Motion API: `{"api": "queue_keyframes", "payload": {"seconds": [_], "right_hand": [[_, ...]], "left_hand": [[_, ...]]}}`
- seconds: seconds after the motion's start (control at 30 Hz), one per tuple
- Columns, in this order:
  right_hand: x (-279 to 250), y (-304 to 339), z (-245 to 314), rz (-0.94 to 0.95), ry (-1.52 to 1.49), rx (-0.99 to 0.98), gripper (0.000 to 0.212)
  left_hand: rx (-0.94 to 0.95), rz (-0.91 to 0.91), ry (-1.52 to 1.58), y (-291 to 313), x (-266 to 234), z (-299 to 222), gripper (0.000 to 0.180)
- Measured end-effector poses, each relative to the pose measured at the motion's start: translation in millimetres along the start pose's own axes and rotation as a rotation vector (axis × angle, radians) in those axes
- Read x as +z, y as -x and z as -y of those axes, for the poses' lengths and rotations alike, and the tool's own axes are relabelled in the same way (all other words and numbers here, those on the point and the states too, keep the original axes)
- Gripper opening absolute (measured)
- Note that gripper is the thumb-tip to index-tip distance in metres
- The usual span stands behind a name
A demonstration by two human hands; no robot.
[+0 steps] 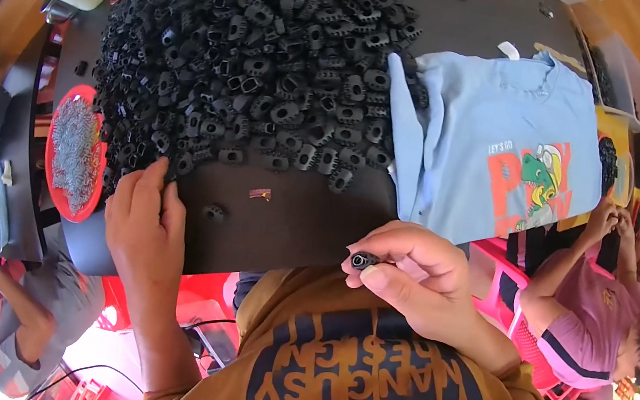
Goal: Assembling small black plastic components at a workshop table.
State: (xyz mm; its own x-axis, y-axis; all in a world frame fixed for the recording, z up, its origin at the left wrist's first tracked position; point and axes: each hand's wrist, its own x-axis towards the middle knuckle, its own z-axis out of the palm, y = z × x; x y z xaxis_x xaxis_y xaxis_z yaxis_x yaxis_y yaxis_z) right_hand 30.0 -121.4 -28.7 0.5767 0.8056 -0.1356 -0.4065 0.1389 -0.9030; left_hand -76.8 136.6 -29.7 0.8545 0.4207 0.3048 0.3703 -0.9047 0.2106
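Between thumb and fingers of my right hand [420, 279] is a small black plastic part [363, 261], its round ringed end facing up. It is held over the table's near edge, to the right. My left hand [149, 219] rests at the near left edge of a big heap of black plastic parts [268, 49]. Its fingers are stretched out and slightly apart, the tips touching the heap's border; nothing shows in them. One loose black part [213, 212] lies on the dark table [281, 232] between my hands, near a small red scrap [260, 194].
A red oval tray [53, 149] full of small silvery metal pieces stands left of the heap. A folded light blue printed T-shirt [472, 140] covers the table's right side. Other people sit at both sides, one in a pink shirt [575, 333]. Clear plastic bins [621, 72] stand far right.
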Motion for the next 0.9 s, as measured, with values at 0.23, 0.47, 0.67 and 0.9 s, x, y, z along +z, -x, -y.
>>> {"api": "queue_keyframes", "payload": {"seconds": [0.23,0.47,0.67,0.9], "right_hand": [[-3.1,6.9,5.5,-0.001,0.027,0.016,0.021],[-10.3,12.6,9.2,0.052,0.116,-0.048,0.021],[-16.6,17.8,13.8,0.009,0.250,-0.191,0.019],[-26.6,23.9,11.9,-0.028,0.344,-0.302,0.020]], "left_hand": [[-0.078,0.052,0.522,2.5,-26.8,-35.0,0.023],[-0.321,0.654,1.543,7.0,-26.9,-93.3,0.019],[-0.506,0.785,1.711,4.3,-24.7,-113.0,0.014],[-0.515,0.824,1.636,4.5,-17.8,-125.5,0.011]]}}
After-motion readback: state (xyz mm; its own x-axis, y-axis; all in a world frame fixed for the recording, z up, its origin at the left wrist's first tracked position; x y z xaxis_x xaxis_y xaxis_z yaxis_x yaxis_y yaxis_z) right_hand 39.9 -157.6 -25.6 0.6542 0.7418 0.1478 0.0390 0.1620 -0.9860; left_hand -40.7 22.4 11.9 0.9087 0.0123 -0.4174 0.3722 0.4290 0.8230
